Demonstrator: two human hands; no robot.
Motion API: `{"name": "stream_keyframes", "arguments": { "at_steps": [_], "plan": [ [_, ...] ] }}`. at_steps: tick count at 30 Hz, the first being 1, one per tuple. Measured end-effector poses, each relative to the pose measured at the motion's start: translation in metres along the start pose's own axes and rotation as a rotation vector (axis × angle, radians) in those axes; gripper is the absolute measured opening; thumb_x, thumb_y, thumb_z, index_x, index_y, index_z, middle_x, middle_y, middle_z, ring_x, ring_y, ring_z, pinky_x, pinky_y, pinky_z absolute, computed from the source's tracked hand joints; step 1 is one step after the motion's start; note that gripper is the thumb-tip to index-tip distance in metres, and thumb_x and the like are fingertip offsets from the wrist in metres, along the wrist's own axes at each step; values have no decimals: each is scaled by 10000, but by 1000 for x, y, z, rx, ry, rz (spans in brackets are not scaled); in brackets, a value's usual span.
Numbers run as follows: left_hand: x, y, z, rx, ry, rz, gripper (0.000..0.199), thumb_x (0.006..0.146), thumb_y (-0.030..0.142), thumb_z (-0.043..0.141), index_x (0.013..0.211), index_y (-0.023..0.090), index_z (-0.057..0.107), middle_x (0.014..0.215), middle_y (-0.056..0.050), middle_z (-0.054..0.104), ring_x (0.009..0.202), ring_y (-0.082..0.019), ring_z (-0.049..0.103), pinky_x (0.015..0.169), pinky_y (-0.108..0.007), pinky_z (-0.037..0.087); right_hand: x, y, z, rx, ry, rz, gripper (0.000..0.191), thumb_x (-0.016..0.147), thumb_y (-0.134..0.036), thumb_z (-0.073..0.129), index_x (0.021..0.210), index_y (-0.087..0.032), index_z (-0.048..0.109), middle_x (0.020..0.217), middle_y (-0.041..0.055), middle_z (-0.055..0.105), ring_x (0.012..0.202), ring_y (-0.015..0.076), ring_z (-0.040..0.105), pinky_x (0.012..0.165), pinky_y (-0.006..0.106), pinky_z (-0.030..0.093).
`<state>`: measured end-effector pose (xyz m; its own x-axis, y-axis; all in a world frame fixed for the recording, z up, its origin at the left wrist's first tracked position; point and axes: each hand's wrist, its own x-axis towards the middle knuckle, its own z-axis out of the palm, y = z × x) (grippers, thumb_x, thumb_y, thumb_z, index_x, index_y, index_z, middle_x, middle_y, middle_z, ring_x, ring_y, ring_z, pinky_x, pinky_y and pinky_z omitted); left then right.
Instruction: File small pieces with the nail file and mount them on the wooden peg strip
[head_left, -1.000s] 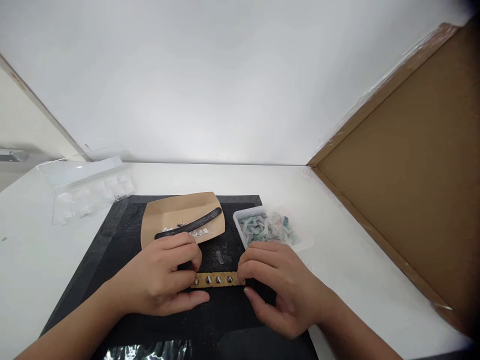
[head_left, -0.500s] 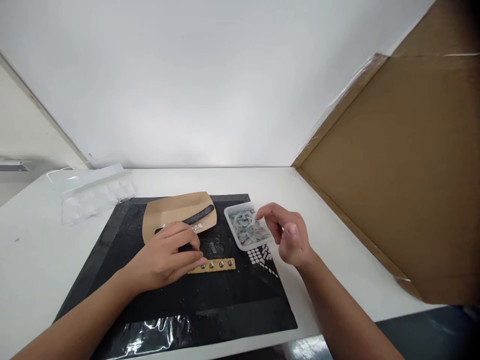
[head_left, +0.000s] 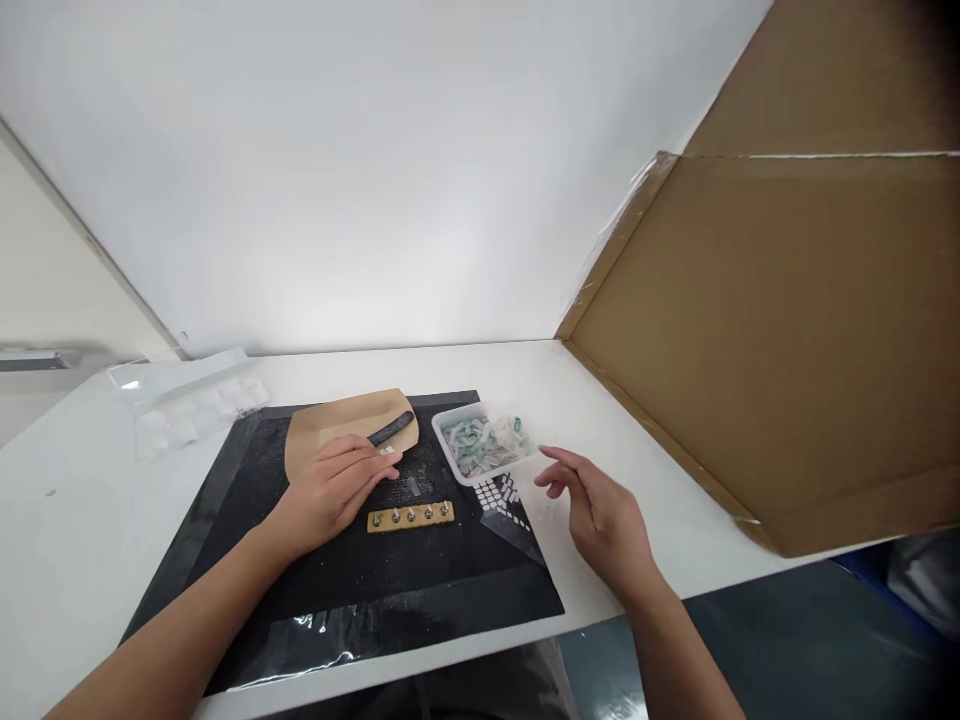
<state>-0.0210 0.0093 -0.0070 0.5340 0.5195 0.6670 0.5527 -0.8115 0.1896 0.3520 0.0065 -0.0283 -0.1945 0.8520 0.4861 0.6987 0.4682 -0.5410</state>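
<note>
My left hand (head_left: 334,492) is over the front edge of a brown cardboard tray (head_left: 330,425), its fingers pressed together beside small white pieces (head_left: 387,452). Whether something is between its fingertips is hidden. A dark flat strip (head_left: 391,428) lies across the tray. Just right of that hand, a yellow strip (head_left: 411,517) rests on the black mat (head_left: 360,590), bearing several small metallic round parts with pale bits on them. My right hand (head_left: 611,525) hovers over the white table, fingers apart, nothing visible in it. Closest to it is a white plastic tub (head_left: 450,465) full of pale green and clear film scraps (head_left: 480,440).
Rows of small white pads (head_left: 491,495) lie at the mat's right edge, in front of the tub. Clear plastic packaging (head_left: 195,405) sits at the back left. A tall cardboard panel (head_left: 750,330) stands on the right, and a white wall (head_left: 375,180) closes the back.
My left hand has moved off the yellow strip toward the tray. My right hand has moved away from the tub, down and right. The view has shifted slightly to the right.
</note>
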Motion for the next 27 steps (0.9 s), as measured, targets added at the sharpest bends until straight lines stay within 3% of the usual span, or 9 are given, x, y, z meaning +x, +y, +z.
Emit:
{"name": "stream_keyframes", "arguments": {
  "at_steps": [4, 7, 10, 14, 17, 24, 27],
  "plan": [
    [-4, 2, 4, -35, -19, -38, 638, 1023, 26, 440, 1623, 223, 352, 1200, -102, 773, 1133, -246, 659, 1003, -476, 563, -46, 5, -4, 31, 4, 73, 496, 1074, -193, 280, 1558, -239, 375, 1422, 143, 604, 1141, 235, 696, 1002, 497, 569],
    [-6, 4, 6, -50, -28, -84, 717, 1008, -5, 400, 1665, 231, 236, 1329, -116, 720, 1282, -261, 593, 1102, -516, 499, -60, -7, -11, 26, -100, 74, 490, 1068, -249, 408, 1557, -275, 389, 1501, 134, 542, 1318, 270, 604, 1099, 546, 514],
    [-6, 7, 7, -67, -3, -124, 724, 1007, 20, 433, 1667, 217, 208, 1360, -132, 699, 1298, -269, 589, 1118, -519, 482, -64, -22, -15, -54, -198, -6, 510, 1031, -310, 567, 1526, -278, 447, 1525, 130, 538, 1428, 309, 502, 1144, 567, 474],
    [-4, 11, 6, -92, 5, -134, 714, 997, 57, 495, 1644, 209, 232, 1329, -124, 712, 1271, -272, 621, 1146, -539, 452, -67, -29, -13, -167, -283, -143, 437, 1012, -300, 607, 1441, -266, 532, 1514, 132, 568, 1414, 321, 528, 1133, 587, 460],
    [-5, 14, 7, -98, -19, -157, 696, 988, 68, 516, 1621, 212, 263, 1341, -120, 704, 1294, -275, 611, 1171, -539, 428, -72, -26, -12, -234, -279, -189, 366, 999, -320, 628, 1359, -271, 587, 1489, 118, 597, 1402, 309, 549, 1157, 577, 424],
    [-5, 17, 6, -90, -39, -164, 628, 979, 79, 526, 1557, 233, 337, 1343, -87, 699, 1316, -279, 578, 1168, -517, 435, -78, -8, -22, -361, -105, -119, 122, 982, -336, 632, 1080, -267, 655, 1239, 77, 725, 1196, 286, 676, 1137, 560, 380],
    [-4, 17, 6, -94, -54, -193, 550, 979, 98, 533, 1498, 227, 404, 1318, -80, 705, 1304, -276, 580, 1153, -504, 450, -68, -15, -19, -376, -45, -111, 133, 980, -332, 625, 1089, -264, 658, 1212, 75, 727, 1164, 281, 684, 1134, 557, 373]
  ]
}}
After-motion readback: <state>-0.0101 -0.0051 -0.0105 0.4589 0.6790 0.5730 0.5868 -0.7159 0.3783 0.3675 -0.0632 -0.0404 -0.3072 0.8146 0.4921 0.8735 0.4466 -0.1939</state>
